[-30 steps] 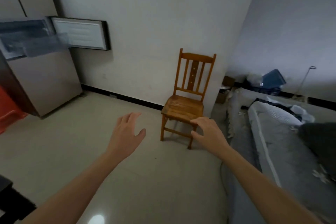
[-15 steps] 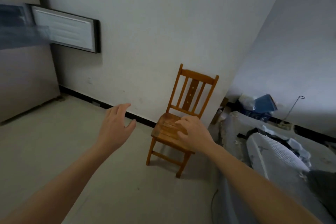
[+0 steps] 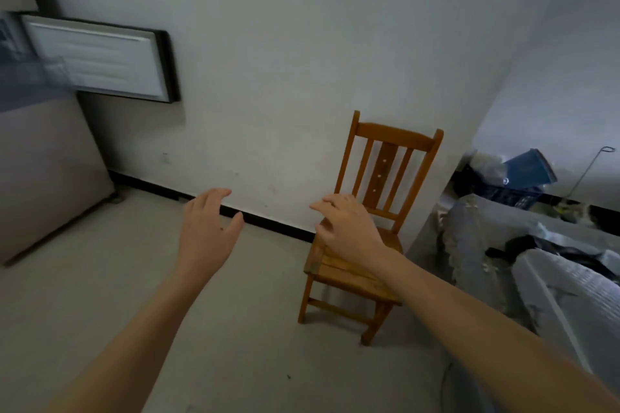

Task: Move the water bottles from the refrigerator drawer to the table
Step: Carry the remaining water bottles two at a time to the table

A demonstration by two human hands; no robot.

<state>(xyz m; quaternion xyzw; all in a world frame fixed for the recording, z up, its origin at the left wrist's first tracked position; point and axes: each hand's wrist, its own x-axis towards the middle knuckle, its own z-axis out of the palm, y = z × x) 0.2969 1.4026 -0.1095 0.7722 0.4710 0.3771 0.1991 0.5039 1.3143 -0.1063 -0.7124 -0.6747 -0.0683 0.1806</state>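
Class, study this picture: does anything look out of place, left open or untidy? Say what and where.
The white-lined door of the grey refrigerator, upper left, stands swung wide open. At the right, a blue box lies tilted in a heap of clutter. The left hand and right hand hold nothing.

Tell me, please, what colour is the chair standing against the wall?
The chair is a warm orange-brown wood, seen in the head view.
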